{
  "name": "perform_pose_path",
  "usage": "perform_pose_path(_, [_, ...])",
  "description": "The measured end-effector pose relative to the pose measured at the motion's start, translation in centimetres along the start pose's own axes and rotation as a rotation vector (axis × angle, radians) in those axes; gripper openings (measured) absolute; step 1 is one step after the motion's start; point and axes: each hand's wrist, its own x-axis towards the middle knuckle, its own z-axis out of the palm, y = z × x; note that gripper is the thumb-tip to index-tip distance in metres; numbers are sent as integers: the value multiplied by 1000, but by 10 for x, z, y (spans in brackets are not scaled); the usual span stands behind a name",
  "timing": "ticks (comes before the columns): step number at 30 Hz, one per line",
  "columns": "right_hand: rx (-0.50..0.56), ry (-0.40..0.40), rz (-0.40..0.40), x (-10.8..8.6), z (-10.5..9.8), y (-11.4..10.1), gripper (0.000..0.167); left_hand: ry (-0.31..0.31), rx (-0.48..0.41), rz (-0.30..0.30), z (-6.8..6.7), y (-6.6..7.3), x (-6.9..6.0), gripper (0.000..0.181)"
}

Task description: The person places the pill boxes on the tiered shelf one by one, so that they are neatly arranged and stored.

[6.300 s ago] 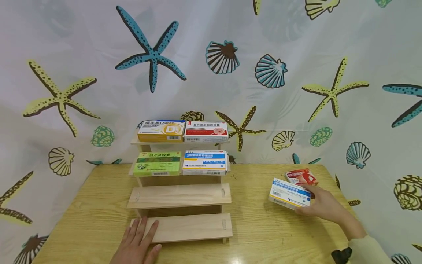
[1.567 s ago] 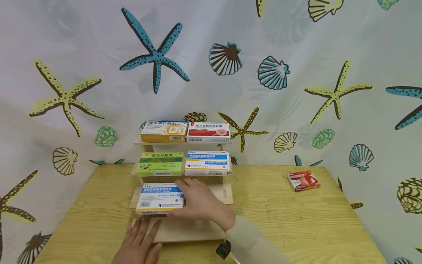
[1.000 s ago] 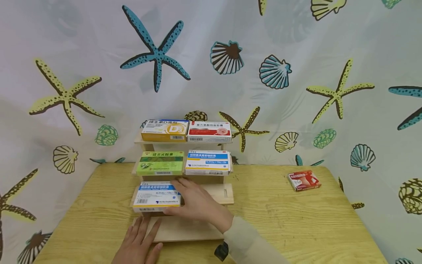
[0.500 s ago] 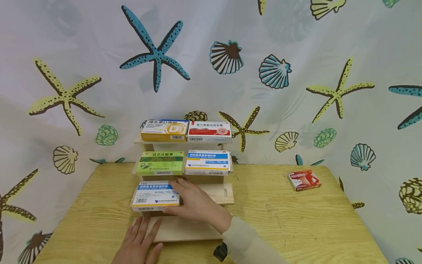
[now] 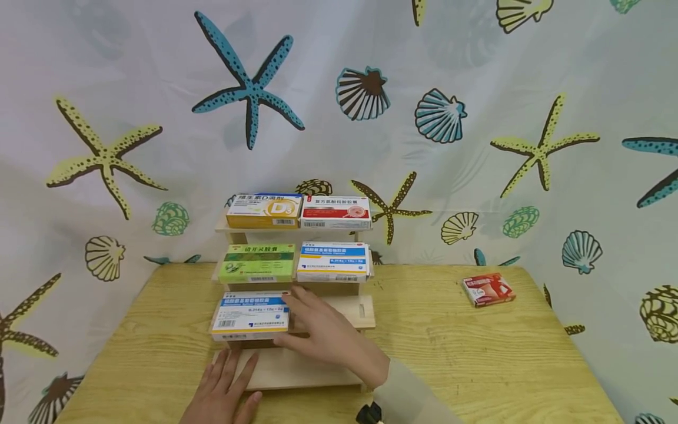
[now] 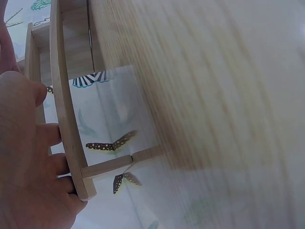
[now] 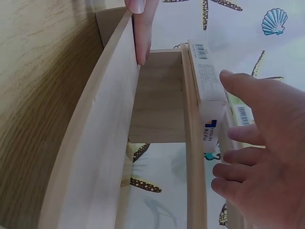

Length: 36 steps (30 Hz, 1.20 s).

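Note:
On the left of the third tier of a wooden step rack (image 5: pixel 302 368) lies a white-and-blue medicine box (image 5: pixel 251 315). My right hand (image 5: pixel 331 335) is at the box's right end, thumb and fingers spread. In the right wrist view a gap shows between the thumb and the medicine box (image 7: pixel 208 83). My left hand (image 5: pixel 219 388) rests on the left end of the lowest tier, fingers fairly straight. The left wrist view shows the left hand (image 6: pixel 33 157) against the rack's plank (image 6: pixel 66 109).
Upper tiers hold a yellow D3 box (image 5: pixel 265 211), a red-and-white box (image 5: pixel 336 212), a green box (image 5: pixel 256 263) and another white-and-blue box (image 5: pixel 333 262). A small red box (image 5: pixel 488 290) lies on the wooden table (image 5: pixel 450 353) at the right. A patterned cloth (image 5: pixel 339 153) hangs behind.
My right hand carried the white-and-blue box from the table's right side onto the third tier and shifted it left. Now its fingers have let go and moved slightly right. My left hand stayed put.

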Motion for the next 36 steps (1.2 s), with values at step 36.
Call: perform_pose_path(36, [94, 700, 106, -118, -81, 148, 27, -9, -30, 5, 3, -1, 2, 65])
